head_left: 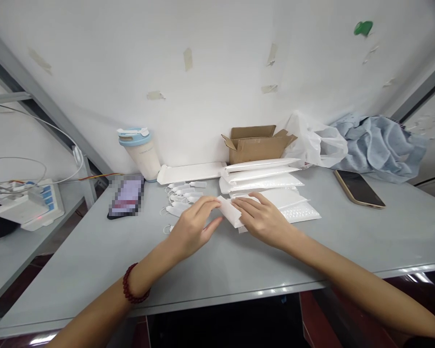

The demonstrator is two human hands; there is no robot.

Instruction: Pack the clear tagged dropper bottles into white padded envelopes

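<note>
At 7 o'clock from one carton (261, 149): one white packet (229, 210); my left hand (192, 228) touching, digits apart; right hand (263, 220) over it, grip can't tell.

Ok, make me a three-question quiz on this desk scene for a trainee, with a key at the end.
1. True or false: the red bead bracelet is on the person's right arm.

2. Which thing stands just behind the white padded envelopes?
A) the cup
B) the cardboard box
C) the blue cloth

3. Fill in the colour: the left hand and the right hand are both at a small ____ packet.

Key: 1. False, it is on the left. 2. B. 3. White.
</note>
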